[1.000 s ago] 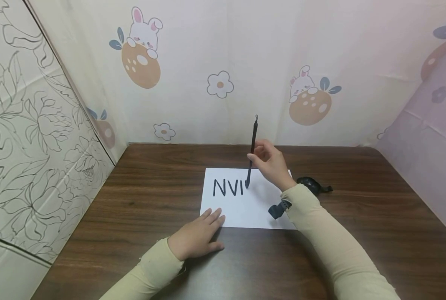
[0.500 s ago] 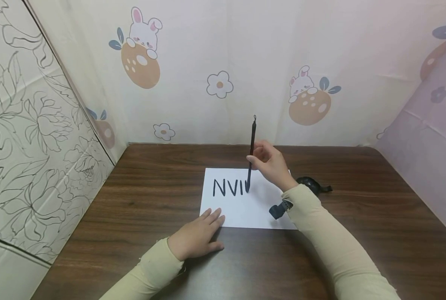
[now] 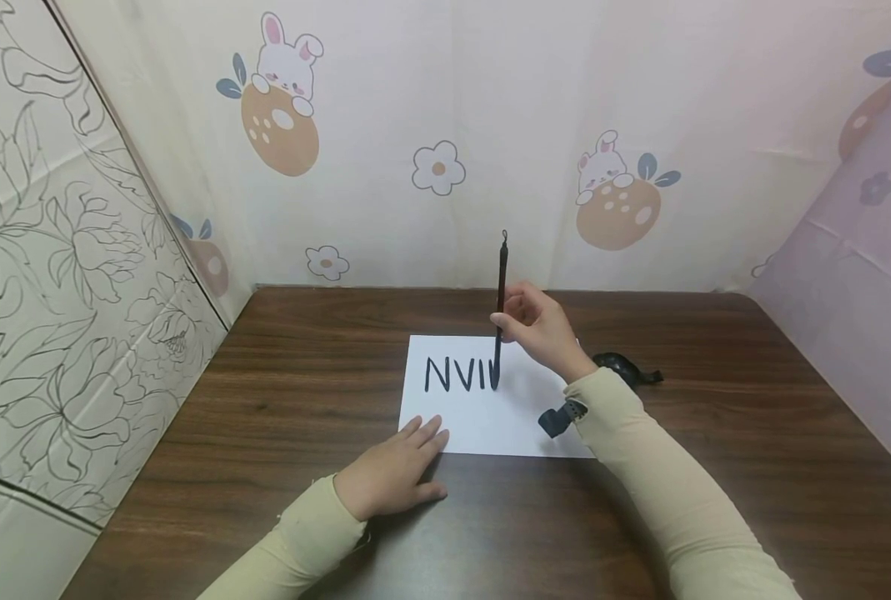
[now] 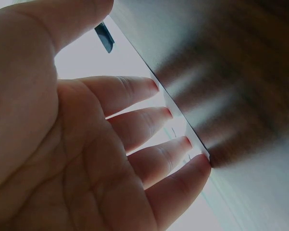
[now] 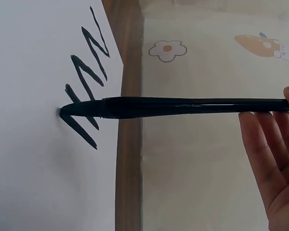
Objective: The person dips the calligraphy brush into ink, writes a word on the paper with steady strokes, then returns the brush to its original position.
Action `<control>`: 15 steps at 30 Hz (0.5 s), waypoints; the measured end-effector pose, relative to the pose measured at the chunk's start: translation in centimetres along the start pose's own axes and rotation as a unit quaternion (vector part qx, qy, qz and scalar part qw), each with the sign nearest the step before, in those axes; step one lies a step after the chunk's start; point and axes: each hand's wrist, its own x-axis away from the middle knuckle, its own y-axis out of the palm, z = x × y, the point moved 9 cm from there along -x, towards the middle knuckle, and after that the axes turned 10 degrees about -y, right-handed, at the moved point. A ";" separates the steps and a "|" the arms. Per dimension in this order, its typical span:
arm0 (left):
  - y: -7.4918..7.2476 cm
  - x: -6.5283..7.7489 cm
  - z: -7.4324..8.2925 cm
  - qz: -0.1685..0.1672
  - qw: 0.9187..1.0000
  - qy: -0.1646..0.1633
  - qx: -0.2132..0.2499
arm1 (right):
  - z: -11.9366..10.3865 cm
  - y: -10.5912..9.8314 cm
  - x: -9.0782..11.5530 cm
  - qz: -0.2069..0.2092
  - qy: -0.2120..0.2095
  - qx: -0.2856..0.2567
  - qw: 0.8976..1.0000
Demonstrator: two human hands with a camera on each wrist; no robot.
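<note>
My right hand (image 3: 538, 329) pinches a dark calligraphy brush (image 3: 501, 279) by its handle and keeps it nearly upright. In the right wrist view the black tip of the brush (image 5: 81, 109) touches the white paper (image 5: 29, 62) at the end of a dark stroke. Black letters (image 3: 448, 375) "NVI" and a further stroke line the upper left of the sheet (image 3: 483, 429). Fingers spread, my left hand (image 3: 396, 471) rests at the paper's lower left corner, fingertips on the sheet and thumb on the table. The left wrist view shows the palm of that hand (image 4: 81, 159) holding nothing.
A black rounded object with a short tail (image 3: 618, 369) lies right of the paper, partly behind my right forearm. A dark strap device (image 3: 560, 418) sits at my right wrist. Beyond the brown wooden table (image 3: 287, 367) hangs a patterned curtain (image 3: 385, 100).
The brush tip has slid slightly down the paper, lengthening the stroke after "NVI". Its handle has come more upright. My left hand stays in place.
</note>
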 end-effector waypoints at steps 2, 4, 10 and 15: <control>0.0 0.0 0.0 0.001 1.000 0.001 -0.002 | 0.1 -0.2 -0.1 0.005 -0.004 -0.002 1.000; 0.0 0.0 0.0 0.001 1.000 0.001 -0.003 | 0.1 -0.6 -0.3 0.017 -0.008 -0.003 1.000; -0.1 0.0 0.0 0.000 1.000 0.001 -0.004 | 0.6 -1.8 -0.5 0.059 -0.003 -0.016 0.998; 0.0 0.0 0.0 0.001 1.000 0.000 -0.003 | 0.9 -2.3 -0.6 0.088 0.005 -0.022 0.996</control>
